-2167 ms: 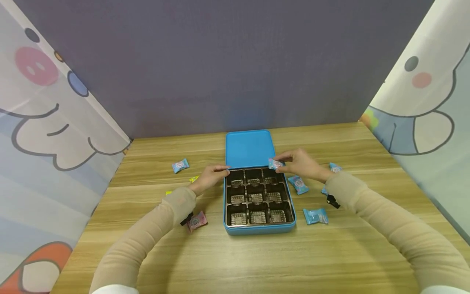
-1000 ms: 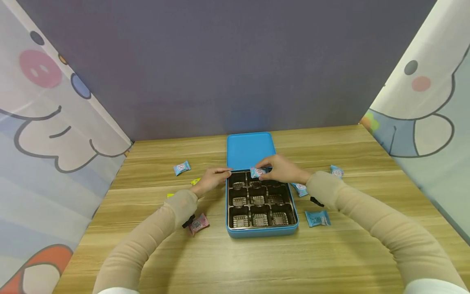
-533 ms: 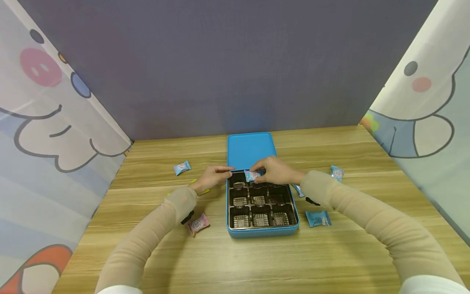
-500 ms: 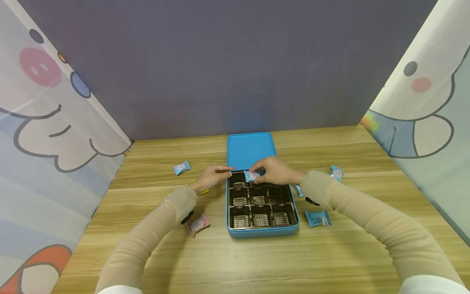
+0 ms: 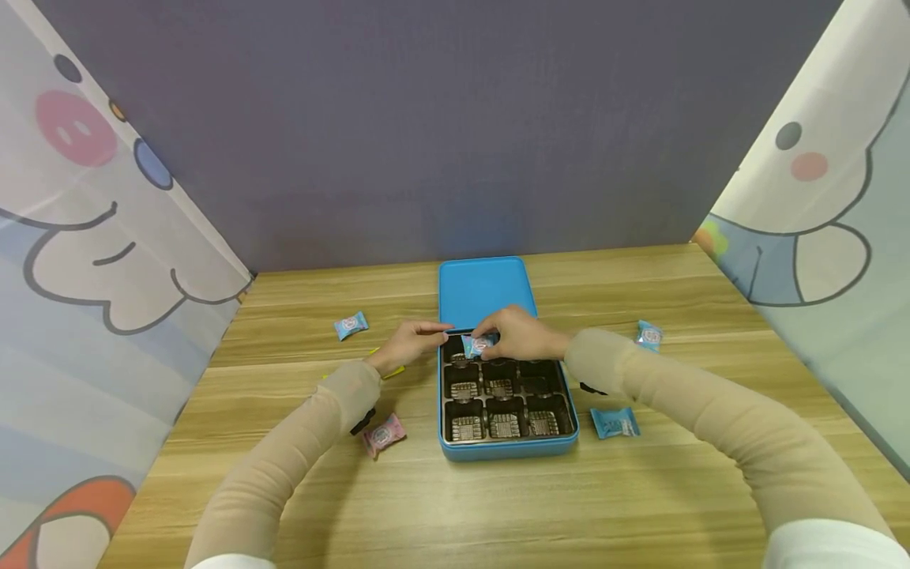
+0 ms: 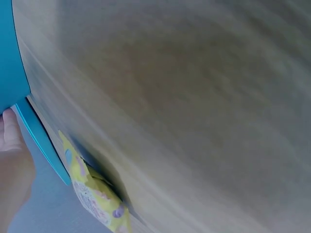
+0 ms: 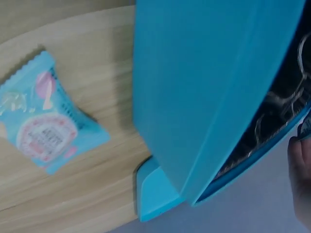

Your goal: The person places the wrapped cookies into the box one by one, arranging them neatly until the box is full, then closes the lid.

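A blue tin [image 5: 508, 451] with a dark tray of square compartments stands on the table, its lid [image 5: 486, 292] lying back. My right hand [image 5: 522, 333] pinches a blue-and-pink wrapped candy [image 5: 475, 346] between thumb and fingers. That candy is over the back row, at the left compartment and the divider beside it. My left hand [image 5: 408, 346] touches the tin's back left corner with fairly straight fingers. In the left wrist view, fingertips meet the tin's side [image 6: 10, 58] above a yellow wrapped candy [image 6: 95, 191]. The back right compartment is hidden by my right hand.
Left of the tin lie a blue candy [image 5: 351, 325], a pink candy [image 5: 385, 435] and yellow wrappers partly under my left arm. On the right are a blue candy [image 5: 614, 423] and another [image 5: 649, 336]. A grey wall [image 5: 455, 134] rises behind the table.
My right hand has carried the pinched candy leftward, from the tin's back right corner to the back left compartment. My left hand has stayed at the back left corner.
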Available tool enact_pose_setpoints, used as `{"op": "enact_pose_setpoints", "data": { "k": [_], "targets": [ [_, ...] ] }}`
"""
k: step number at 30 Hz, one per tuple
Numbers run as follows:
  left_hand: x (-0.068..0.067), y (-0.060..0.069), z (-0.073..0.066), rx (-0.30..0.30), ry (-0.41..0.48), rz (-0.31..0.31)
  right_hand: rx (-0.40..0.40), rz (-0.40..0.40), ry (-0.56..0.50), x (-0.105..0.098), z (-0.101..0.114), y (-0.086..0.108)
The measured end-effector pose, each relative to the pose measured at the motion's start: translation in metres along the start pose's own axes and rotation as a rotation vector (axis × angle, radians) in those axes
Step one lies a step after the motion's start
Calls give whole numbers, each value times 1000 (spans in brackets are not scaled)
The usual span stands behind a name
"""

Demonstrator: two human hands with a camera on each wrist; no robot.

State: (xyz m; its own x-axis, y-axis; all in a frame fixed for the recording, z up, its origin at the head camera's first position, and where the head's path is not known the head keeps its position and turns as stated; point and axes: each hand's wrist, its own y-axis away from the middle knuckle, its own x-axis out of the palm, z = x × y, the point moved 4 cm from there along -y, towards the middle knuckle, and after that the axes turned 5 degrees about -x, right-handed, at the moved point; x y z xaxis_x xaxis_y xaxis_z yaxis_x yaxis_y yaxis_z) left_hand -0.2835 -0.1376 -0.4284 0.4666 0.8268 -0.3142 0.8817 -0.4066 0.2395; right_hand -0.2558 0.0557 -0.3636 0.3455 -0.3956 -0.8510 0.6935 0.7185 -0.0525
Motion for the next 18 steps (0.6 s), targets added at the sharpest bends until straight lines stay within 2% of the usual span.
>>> {"op": "enact_pose_setpoints", "data": {
  "k": [7, 13, 18],
  "targets": [
    [3, 1, -1, 19, 3, -10, 62, -7, 8, 9, 3, -6],
    [2, 2, 1, 10, 9, -10, 63, -7, 16, 15, 6, -11],
    [2, 3, -1, 25, 18, 6, 83, 6, 27, 18, 9, -15]
  ]
}}
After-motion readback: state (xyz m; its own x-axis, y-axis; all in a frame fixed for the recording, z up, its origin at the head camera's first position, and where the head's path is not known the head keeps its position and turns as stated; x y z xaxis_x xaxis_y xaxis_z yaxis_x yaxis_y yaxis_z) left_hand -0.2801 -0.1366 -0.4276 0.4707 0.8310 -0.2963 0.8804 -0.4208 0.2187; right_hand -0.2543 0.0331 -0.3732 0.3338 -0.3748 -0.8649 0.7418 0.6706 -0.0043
